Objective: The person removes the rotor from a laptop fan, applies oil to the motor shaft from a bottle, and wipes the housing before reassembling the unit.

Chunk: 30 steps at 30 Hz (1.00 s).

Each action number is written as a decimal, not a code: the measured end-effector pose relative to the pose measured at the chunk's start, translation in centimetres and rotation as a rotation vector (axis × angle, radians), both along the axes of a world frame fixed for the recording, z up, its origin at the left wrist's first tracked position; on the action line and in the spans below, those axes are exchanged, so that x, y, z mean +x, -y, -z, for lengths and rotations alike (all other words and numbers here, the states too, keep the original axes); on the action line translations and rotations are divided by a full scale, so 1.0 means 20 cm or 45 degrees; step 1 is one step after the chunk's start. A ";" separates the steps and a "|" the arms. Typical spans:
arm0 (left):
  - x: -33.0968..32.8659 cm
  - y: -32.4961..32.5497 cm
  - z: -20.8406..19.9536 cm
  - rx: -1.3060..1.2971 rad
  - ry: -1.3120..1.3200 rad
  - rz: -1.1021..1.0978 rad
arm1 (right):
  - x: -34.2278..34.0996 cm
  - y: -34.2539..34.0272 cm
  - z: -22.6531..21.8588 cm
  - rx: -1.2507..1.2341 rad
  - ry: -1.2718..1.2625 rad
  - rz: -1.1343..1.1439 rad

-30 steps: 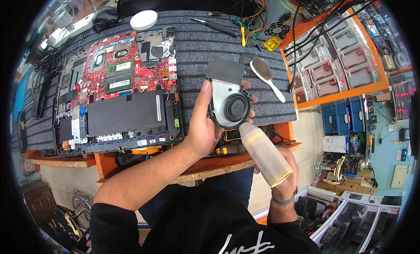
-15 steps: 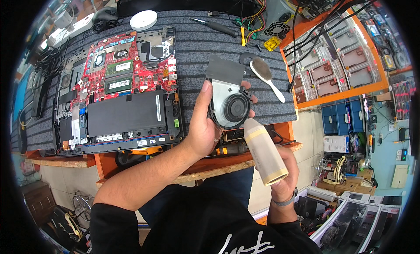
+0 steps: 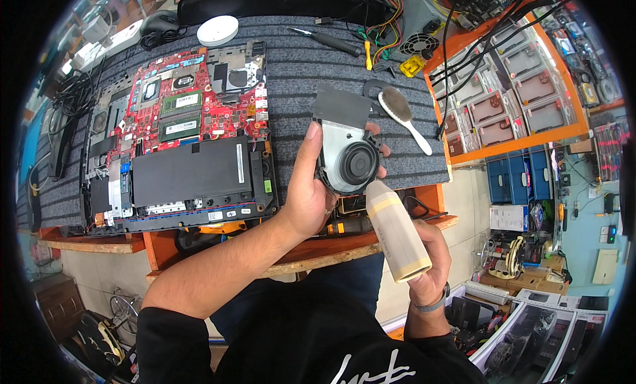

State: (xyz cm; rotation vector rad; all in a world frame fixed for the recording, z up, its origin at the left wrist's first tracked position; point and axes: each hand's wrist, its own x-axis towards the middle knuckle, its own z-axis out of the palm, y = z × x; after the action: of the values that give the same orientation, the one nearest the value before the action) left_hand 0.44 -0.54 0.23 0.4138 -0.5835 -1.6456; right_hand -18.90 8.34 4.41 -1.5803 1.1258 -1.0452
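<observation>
My left hand (image 3: 307, 195) grips a laptop cooling fan (image 3: 358, 160) by its edges, thumb on the near side and fingertips showing past the far edge. The fan has a round black hub in a silvery housing, with a dark grey flap (image 3: 341, 106) at its upper end. A beige cylindrical handheld blower (image 3: 396, 235) is in my right hand (image 3: 434, 265), its fingers wrapped round the body. Its tapered nozzle points up at the fan's lower right rim; whether they touch I cannot tell. An opened laptop base (image 3: 248, 185) with a red circuit board (image 3: 212, 106) lies to the left.
A white-handled brush (image 3: 415, 136) lies right of the fan on the grey striped mat (image 3: 285, 73). Farther back are a black screwdriver (image 3: 334, 44), a white round lid (image 3: 217, 30) and a power supply with coloured wires (image 3: 421, 40). An orange-framed case (image 3: 510, 86) stands right.
The blower has shifted slightly left and turned a little, its nozzle moving along the fan's lower rim. My left hand and the fan have barely moved.
</observation>
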 end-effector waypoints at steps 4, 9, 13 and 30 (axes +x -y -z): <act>0.00 0.00 -0.01 0.004 -0.001 0.004 | -0.02 0.02 0.02 -0.119 0.030 -0.096; 0.00 0.00 0.00 -0.001 0.012 0.002 | -0.02 0.02 0.03 -0.126 0.028 -0.097; 0.00 0.00 0.00 -0.006 0.007 0.009 | -0.03 0.02 0.03 -0.131 0.019 -0.101; 0.00 0.00 0.00 0.018 0.000 -0.007 | -0.02 0.02 0.02 -0.107 0.020 -0.099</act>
State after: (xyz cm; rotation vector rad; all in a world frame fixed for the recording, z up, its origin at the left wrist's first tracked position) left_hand 0.38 -0.57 0.33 0.4254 -0.5704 -1.6452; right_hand -19.32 7.86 4.04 -1.6657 1.0130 -1.0631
